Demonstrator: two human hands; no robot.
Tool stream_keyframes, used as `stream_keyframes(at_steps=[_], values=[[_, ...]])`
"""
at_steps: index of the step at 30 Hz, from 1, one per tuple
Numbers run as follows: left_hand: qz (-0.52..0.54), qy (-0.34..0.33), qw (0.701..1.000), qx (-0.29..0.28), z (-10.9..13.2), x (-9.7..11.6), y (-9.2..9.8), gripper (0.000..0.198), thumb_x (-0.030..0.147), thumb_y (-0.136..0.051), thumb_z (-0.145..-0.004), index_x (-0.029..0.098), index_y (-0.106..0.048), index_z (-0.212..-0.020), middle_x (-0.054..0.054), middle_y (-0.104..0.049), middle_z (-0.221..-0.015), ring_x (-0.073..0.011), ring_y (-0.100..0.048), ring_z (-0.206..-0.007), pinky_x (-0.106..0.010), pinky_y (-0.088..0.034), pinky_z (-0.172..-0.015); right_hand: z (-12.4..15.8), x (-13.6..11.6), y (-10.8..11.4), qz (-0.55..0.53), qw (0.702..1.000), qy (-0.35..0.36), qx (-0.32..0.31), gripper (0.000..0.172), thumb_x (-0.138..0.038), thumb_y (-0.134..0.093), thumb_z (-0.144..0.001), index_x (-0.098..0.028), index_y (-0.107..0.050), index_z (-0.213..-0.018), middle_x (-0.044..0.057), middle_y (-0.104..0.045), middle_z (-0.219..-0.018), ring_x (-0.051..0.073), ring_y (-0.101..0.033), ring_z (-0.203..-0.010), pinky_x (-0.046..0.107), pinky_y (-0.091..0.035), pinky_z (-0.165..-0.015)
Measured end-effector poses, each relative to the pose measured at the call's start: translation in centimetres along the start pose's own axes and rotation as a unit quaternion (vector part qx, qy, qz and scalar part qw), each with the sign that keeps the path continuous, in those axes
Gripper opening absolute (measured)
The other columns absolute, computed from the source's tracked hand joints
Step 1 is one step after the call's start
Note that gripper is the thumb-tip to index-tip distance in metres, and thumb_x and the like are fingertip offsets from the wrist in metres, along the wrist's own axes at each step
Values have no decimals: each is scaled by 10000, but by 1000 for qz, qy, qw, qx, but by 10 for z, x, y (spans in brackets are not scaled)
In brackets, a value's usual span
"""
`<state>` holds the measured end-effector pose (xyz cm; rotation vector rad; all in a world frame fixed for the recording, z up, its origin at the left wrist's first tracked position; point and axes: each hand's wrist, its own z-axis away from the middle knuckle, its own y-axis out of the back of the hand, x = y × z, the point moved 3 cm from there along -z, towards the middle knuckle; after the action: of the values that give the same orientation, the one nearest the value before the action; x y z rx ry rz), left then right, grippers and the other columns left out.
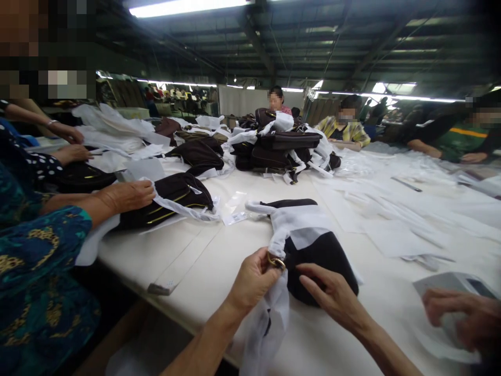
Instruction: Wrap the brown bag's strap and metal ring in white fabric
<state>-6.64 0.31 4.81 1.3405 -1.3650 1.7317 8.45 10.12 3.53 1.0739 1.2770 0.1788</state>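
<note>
A black bag [324, 261] lies on the white table in front of me, with white tissue paper [301, 222] over its upper part. White tissue is also wrapped around its strap [278, 241]. My left hand [254, 277] pinches the strap at a gold-coloured metal ring [277, 262], beside the bag's left edge. Below the ring, a loose length of white tissue [270, 324] hangs over the table edge. My right hand [332, 292] is over the bag's near side, thumb and index finger apart, fingertips close to the ring; its other fingers are partly hidden.
Black bags with white wrapping are piled [289, 146] across the table. At left, a co-worker's hand [129, 196] holds white tissue on another black bag [176, 196]. White sheets [403, 235] lie to the right. Another person's hand [462, 313] is at the lower right by a grey device [450, 284].
</note>
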Motion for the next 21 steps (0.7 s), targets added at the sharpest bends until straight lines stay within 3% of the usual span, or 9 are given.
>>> stream_keyframes(at_steps=[4, 9, 14, 19, 21], values=[[-12, -41, 998, 44, 5, -10, -1, 271, 139, -610, -706, 175, -605, -974, -53, -638, -960, -186, -560, -912, -256, -410, -824, -16, -23, -5, -18, 997, 47, 52, 397, -391, -546, -793, -219, -522, -1150, 79, -574, -1050, 185, -561, -799, 326, -483, -738], [-3, -59, 996, 62, 8, -19, -1, 343, 139, -565, -739, 198, -565, -1078, -56, -614, -1039, -205, -550, -969, -291, -402, -880, -36, -25, -6, -37, 995, 92, 28, 363, -370, -524, -810, -226, -542, -1142, 89, -521, -1155, 170, -555, -805, 319, -469, -763], [-14, -56, 996, 68, 11, -20, 5, 362, 102, -549, -724, 203, -570, -1071, -44, -618, -992, -194, -552, -931, -280, -406, -864, -44, -20, -14, -46, 994, 87, -45, 380, -407, -571, -777, -200, -536, -1094, 47, -624, -923, 182, -571, -758, 301, -458, -712], [-20, -22, 997, 73, 12, -36, 18, 303, 164, -551, -743, 203, -580, -1043, -33, -629, -910, -175, -570, -840, -262, -434, -788, -41, -15, -34, -52, 998, 40, 9, 247, -410, -514, -816, -181, -568, -892, 26, -641, -783, 176, -587, -703, 280, -458, -660], [-48, -4, 992, 115, 11, -49, 24, 242, 171, -546, -742, 191, -590, -979, -34, -631, -869, -171, -571, -788, -262, -444, -745, -39, -10, -45, -43, 998, 44, 17, 243, -397, -506, -819, -184, -576, -913, 37, -658, -826, 187, -610, -746, 286, -469, -689]])
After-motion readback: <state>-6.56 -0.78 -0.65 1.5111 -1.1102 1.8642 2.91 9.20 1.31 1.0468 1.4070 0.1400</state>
